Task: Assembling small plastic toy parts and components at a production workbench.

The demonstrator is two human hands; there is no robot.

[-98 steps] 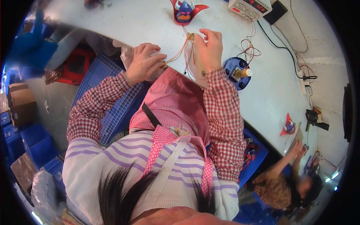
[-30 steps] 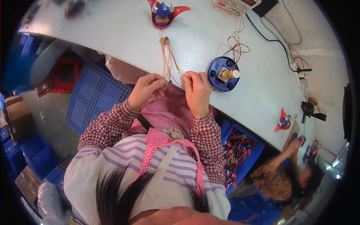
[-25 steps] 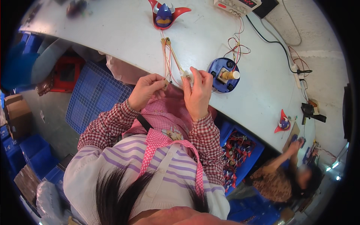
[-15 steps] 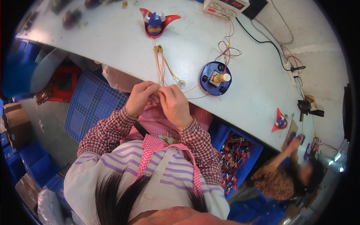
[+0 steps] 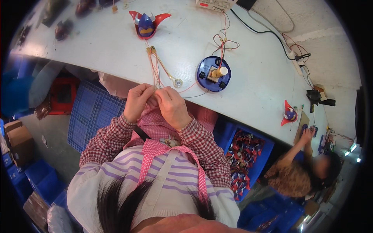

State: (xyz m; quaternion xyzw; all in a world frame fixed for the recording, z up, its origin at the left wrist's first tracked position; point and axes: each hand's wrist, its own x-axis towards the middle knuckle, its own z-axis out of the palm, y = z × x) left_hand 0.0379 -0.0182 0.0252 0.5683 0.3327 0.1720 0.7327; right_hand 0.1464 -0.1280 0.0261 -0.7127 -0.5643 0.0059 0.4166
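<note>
At the table's near edge my left hand and my right hand meet fingertip to fingertip, both pinching thin wires. The exact spot between the fingertips is hidden. Red and pale wires run from there up to a toy figure's head, purple with silver horns, seated in a red winged collar. Beside the wires, a small round clear part lies on a lead. Further right is a round dark blue base with a pale cylinder standing on it; a red and a dark wire lead from it toward my right hand.
A white table spans the view, with a power supply at its back. A blue bin full of toy parts stands below right. Another figure lies near a co-worker. A blue crate is at lower left.
The view has shifted, so the tabletop things sit further left and higher in the picture. Both hands keep their pinch on the wires with hardly any change of pose.
</note>
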